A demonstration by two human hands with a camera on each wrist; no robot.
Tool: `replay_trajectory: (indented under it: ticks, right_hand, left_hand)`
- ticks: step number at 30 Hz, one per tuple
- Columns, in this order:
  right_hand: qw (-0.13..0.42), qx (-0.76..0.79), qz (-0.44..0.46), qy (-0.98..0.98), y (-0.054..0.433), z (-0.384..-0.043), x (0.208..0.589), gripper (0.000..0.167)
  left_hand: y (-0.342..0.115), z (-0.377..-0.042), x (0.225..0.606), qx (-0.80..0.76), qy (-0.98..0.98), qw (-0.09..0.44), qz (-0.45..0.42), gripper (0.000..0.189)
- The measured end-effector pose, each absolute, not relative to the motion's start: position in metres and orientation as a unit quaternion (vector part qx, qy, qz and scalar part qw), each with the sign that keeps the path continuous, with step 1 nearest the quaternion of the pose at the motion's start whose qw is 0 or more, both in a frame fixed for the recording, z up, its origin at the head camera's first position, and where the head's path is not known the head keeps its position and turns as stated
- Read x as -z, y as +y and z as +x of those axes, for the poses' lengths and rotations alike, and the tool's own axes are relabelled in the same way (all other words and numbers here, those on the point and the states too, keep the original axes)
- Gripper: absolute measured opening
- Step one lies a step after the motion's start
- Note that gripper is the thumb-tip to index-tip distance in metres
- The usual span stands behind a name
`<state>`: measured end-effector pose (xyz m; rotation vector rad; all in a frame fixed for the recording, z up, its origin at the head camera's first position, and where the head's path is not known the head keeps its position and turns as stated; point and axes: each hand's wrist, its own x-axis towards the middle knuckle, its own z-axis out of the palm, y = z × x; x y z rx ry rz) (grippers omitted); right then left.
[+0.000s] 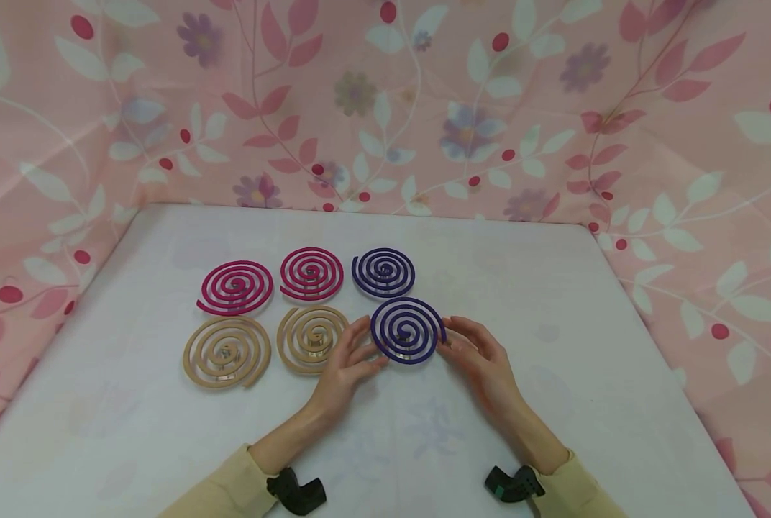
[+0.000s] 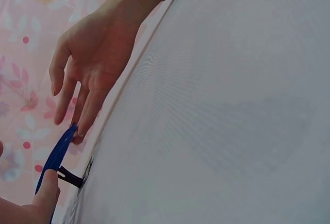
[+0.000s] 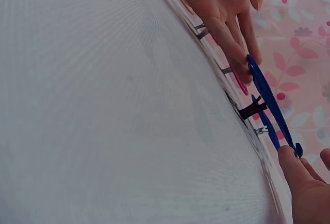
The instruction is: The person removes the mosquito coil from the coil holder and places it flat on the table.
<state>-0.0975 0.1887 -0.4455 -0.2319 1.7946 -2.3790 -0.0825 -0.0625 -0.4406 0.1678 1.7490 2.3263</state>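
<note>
A blue mosquito coil point(image 1: 393, 321) is raised on a small dark stand point(image 3: 251, 109) at the front right of a group of coils. Fingertips of my left hand point(image 1: 347, 363) touch its left edge, and those of my right hand point(image 1: 485, 360) touch its right edge. From the right wrist view, the left fingers look nearly straight. A second blue coil point(image 1: 367, 284) lies just behind. Left of my left hand is a tan coil point(image 1: 290, 362), partly covered by the fingers.
Another tan coil point(image 1: 191, 360) lies farther left, with two pink coils, one at the left point(image 1: 206, 293) and one in the middle point(image 1: 285, 277), in the back row. All sit on a white-covered table point(image 1: 554, 288). Floral cloth point(image 1: 385, 108) hangs behind and at both sides.
</note>
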Motion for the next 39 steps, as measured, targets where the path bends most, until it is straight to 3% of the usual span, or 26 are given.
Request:
replay_trajectory:
  ticks: [17,26,35,39]
  right_hand:
    - [0.057,0.782,-0.068,0.617,0.191,-0.098,0.443,0.047]
    - [0.064,0.789,0.026,0.611,0.188,-0.108,0.438,0.049]
    - [0.067,0.774,0.055,0.627,0.195,-0.126,0.428,0.044]
    - [0.074,0.776,0.075,0.622,0.197,-0.131,0.426,0.034]
  left_hand:
    - [-0.061,-0.087,0.44,-0.786,0.608,0.1,0.059,0.069]
    - [-0.053,-0.092,0.442,-0.783,0.618,0.062,0.02,0.059]
    - [-0.04,-0.104,0.429,-0.798,0.601,0.055,-0.013,0.057]
    - [-0.036,-0.108,0.429,-0.796,0.603,0.053,-0.018,0.056]
